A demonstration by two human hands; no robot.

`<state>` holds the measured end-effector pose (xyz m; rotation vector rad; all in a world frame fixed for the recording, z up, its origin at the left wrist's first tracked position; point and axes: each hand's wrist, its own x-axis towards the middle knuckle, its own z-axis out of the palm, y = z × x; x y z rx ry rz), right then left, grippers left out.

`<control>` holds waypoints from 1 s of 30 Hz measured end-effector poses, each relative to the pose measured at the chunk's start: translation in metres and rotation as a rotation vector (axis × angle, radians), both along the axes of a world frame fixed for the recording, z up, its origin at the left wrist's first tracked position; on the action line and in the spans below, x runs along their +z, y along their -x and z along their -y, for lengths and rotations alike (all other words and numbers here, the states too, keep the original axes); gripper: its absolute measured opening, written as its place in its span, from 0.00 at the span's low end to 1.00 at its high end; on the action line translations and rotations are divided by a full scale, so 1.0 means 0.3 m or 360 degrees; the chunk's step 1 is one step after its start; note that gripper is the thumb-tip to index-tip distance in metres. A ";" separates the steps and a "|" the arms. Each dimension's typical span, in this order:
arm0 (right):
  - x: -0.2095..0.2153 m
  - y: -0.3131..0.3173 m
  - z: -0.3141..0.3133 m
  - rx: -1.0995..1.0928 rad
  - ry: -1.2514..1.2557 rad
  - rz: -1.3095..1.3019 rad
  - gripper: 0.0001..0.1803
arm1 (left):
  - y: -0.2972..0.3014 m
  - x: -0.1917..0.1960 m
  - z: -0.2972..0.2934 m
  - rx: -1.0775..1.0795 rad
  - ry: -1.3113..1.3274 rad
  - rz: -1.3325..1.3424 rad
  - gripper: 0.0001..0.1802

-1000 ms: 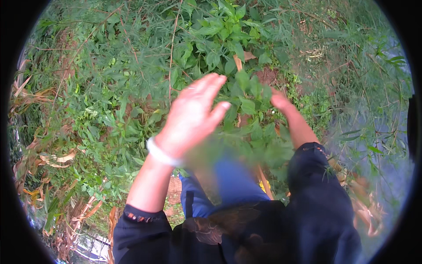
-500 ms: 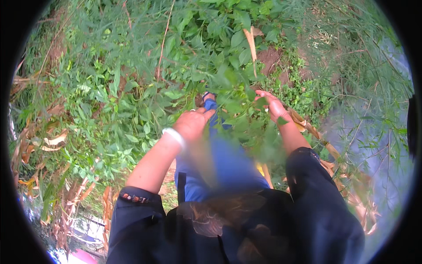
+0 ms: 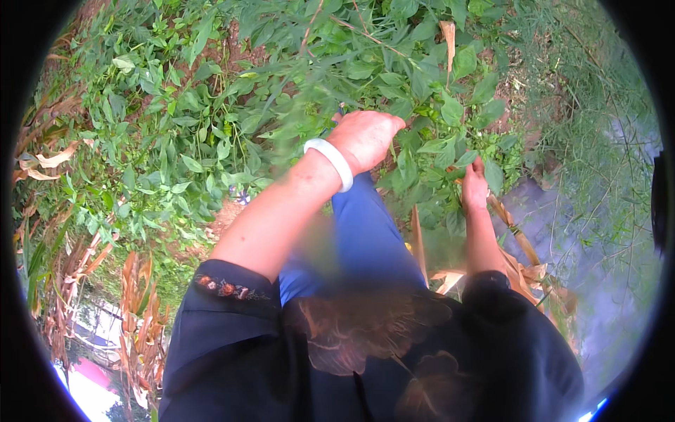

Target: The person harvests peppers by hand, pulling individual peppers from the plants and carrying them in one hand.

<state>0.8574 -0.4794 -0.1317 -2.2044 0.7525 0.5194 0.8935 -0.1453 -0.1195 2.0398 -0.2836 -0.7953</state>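
Two-handed, curled left hand (image 3: pixel 367 138) at one o'clock, held right hand (image 3: pixel 475 186) near three by broad-leaved plant (image 3: pixel 451 110); couldn't tell either grip.

My hands (image 3: pixel 365 139): two. White bracelet (image 3: pixel 336 158) I wear: one. My black sleeves (image 3: pixel 228 316): two. Blue trousers (image 3: pixel 369 235): one pair. Green leaves (image 3: pixel 451 110): too many for me to count.

Soft daylight lit the green leaves (image 3: pixel 451 110) brightly, while white glare washed out part of the lower-left rim. A smeared blur crossed the blue trousers (image 3: pixel 369 235); dark fisheye vignetting encircled the view.
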 end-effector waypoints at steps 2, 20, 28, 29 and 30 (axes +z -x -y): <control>0.041 0.004 0.012 0.0185 -0.0089 -0.0011 0.16 | 0.000 0.006 0.023 0.0089 0.0105 0.0078 0.27; -0.054 -0.455 -0.165 -0.0412 -0.0657 -0.0331 0.09 | 0.020 -0.024 -0.027 0.0505 0.0257 0.0019 0.26; -0.097 -0.502 -0.094 -0.0173 -0.0618 -0.0406 0.16 | 0.046 -0.029 0.019 0.0619 0.0316 0.0086 0.23; -0.098 -0.493 -0.094 -0.0298 -0.0615 -0.0424 0.16 | 0.057 -0.028 0.027 0.0643 0.0338 0.0058 0.23; -0.083 -0.482 -0.086 -0.0233 -0.0600 -0.0450 0.17 | 0.073 -0.049 0.057 0.0666 0.0376 0.0092 0.22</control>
